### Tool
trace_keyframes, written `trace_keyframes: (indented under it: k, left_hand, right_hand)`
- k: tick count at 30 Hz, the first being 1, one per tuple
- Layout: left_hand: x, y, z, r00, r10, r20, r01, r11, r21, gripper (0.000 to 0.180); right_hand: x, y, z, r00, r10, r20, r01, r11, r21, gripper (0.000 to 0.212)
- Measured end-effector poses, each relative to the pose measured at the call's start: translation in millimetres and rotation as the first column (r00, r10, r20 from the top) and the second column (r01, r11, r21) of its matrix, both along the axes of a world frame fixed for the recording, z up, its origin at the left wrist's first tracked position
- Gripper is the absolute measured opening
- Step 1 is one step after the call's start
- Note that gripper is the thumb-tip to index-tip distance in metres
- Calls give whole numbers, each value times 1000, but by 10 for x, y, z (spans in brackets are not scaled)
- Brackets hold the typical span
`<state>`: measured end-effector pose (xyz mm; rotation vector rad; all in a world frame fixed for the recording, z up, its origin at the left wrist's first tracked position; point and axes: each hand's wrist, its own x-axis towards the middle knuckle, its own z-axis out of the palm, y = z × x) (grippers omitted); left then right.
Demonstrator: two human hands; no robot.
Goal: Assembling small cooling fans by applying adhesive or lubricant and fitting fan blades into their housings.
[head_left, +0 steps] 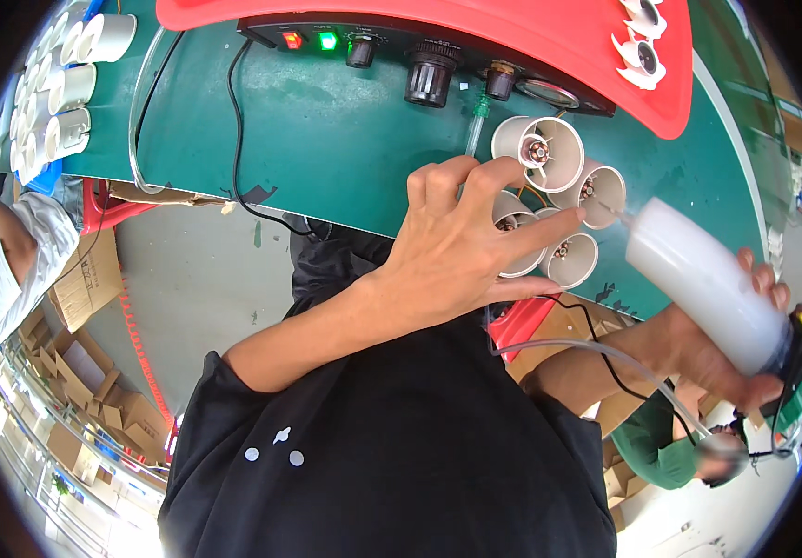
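Note:
My right hand is wrapped round a large syringe filled with white material. Its narrow tip, slightly blurred, points down-left at the mouth of a white cylindrical housing; whether it touches cannot be made out. My left hand reaches across the group of housings, gripping a white housing between thumb and fingers, with the index finger stretched over it toward the syringe tip. Beside these stand another housing and a lower one. Copper-coloured round parts show inside them. My left hand partly hides the group.
A black dispenser box with knobs and lit switches stands behind on the green table. A red tray with white parts rests on top. White housings fill the far left. A clear hose runs to the syringe. Two other people are nearby.

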<state>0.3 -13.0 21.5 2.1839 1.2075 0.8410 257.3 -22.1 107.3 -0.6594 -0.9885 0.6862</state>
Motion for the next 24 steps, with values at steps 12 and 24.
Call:
trace_keyframes:
  k: [12,24]
  left_hand:
    - [27,10,19,1000,-4,5,4,1000,-11,64]
    - [17,7,3,1000,16,14,-15,1000,-1,63]
  right_hand:
    - [-264,-234,29,1000,-19,-12,17,991,-130,93]
    - [-246,-197,-29,994,101,34,-95,987,-133,91]
